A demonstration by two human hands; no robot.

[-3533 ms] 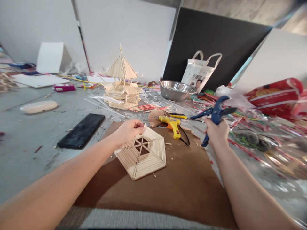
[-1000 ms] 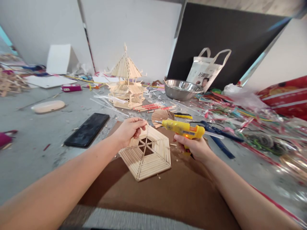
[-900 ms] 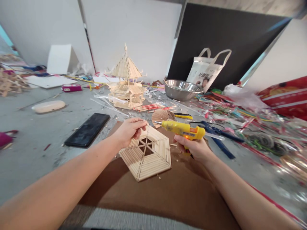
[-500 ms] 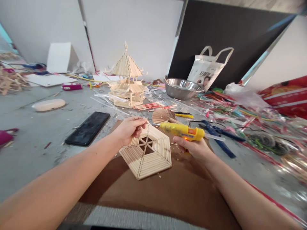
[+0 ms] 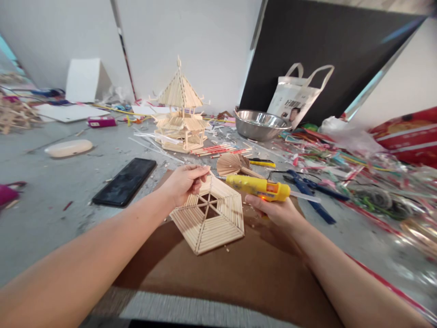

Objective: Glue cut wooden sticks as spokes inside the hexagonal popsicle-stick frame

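Note:
My left hand is closed in a pinch at the far corner of a hexagonal panel of pale wooden sticks. A short wooden stick, mostly covered by the fingers, is in that pinch. The panel lies flat, with spokes crossing a hexagonal hole in its middle. In my right hand is a yellow glue gun, its red light on and a clear glue stick poking out the back. Its nozzle points left, close to my left fingertips and over the panel's far edge. Brown sheet lies under the panel.
A stick-built pavilion model stands behind. A black phone lies left. Blue cutters, a yellow utility knife and a pleated brown fan lie right and beyond. Further back are a metal bowl and scattered scraps.
Earlier my right hand held the blue cutters; these now lie on the floor and it holds the glue gun. The nozzle has moved slightly left, toward my left fingertips. My left hand keeps its pinch.

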